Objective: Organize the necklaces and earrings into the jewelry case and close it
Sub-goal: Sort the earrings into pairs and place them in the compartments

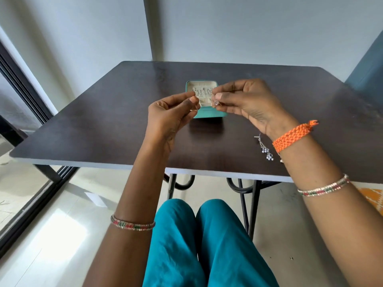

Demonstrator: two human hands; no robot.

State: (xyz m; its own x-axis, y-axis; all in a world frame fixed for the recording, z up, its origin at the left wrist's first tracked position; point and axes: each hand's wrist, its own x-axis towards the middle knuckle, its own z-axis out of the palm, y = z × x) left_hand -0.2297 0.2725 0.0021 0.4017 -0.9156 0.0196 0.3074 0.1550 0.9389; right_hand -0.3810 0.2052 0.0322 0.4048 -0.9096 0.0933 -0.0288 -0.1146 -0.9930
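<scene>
A small teal jewelry case (209, 114) lies open on the dark table (103, 121), its cream lining holding several pieces. Both hands hover just in front of it. My left hand (172, 114) pinches a thin gold piece (193, 110) between thumb and fingers. My right hand (246, 102) pinches a small earring with a pale stone (216, 103). A silver earring with bead clusters (266, 150) lies on the table by my right wrist, partly hidden by the arm.
The table's near edge (145, 165) runs across above my knees in teal trousers (207, 245). A grey wall stands behind the table. A dark-framed glass door (24, 100) is at the left.
</scene>
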